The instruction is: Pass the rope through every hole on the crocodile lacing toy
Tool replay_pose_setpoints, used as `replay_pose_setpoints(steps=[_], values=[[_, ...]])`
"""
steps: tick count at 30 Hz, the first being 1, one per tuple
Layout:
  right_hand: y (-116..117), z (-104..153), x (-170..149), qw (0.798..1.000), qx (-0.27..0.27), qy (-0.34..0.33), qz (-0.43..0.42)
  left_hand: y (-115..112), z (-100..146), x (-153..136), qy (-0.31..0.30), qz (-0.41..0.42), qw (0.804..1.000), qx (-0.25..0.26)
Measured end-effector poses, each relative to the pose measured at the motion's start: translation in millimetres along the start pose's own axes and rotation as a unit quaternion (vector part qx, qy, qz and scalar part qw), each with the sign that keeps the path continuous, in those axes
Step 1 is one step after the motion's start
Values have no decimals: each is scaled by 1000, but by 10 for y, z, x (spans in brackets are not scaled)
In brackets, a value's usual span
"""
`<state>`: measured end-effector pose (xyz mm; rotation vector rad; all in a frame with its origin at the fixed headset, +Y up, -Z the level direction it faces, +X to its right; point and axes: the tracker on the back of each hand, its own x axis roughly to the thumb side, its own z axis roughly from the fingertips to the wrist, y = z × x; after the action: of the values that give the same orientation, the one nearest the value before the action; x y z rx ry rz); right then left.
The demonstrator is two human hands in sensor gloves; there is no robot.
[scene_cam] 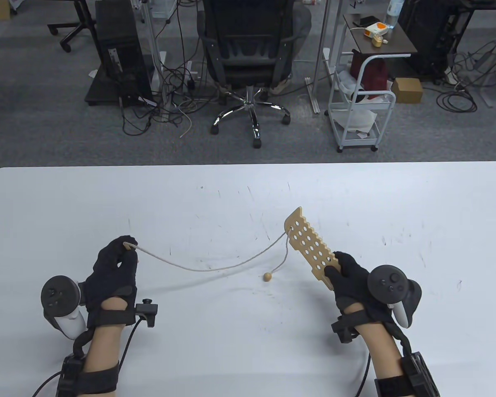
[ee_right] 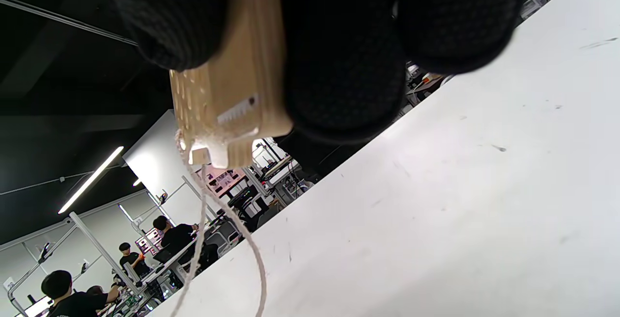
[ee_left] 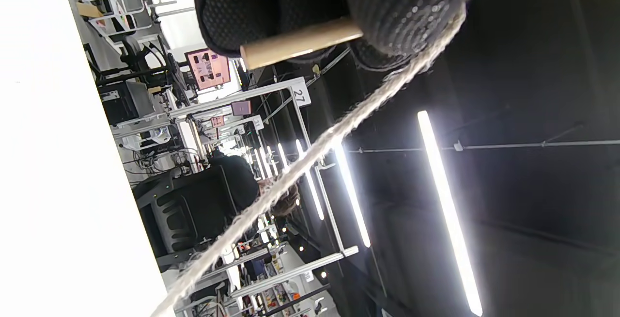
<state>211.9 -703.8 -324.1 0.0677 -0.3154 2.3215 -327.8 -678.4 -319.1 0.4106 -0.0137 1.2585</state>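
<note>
Two hands: toy (scene_cam: 311, 248) in R hand (scene_cam: 352, 276), rope tip (scene_cam: 127, 246) L.

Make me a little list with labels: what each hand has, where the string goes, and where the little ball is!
Left hand: pinches the wooden needle tip of the beige rope, raised above the table.
Right hand: grips the bottom end of the flat wooden crocodile lacing board full of holes, tilted up off the table.
Rope path: from the left hand it sags to the board's far end and passes through a hole there.
Small wooden ball: at the rope's other end, below the board, at the white table.
</note>
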Motion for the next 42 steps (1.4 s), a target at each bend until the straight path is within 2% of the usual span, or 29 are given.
replay_pose_setpoints(steps=[8, 18, 28, 42], values=[[40, 46, 120, 1000, 7, -27, 3, -174, 30, 15, -7, -42, 999, -22], [107, 80, 207, 999, 19, -48, 3, -336, 55, -8, -1, -56, 997, -49], [205, 119, 267, 997, 38, -59, -10, -543, 61, -116, 27, -60, 992, -104], [291, 175, 365, 995, 54, -79, -16, -638, 78, -186, 39, -95, 984, -145]])
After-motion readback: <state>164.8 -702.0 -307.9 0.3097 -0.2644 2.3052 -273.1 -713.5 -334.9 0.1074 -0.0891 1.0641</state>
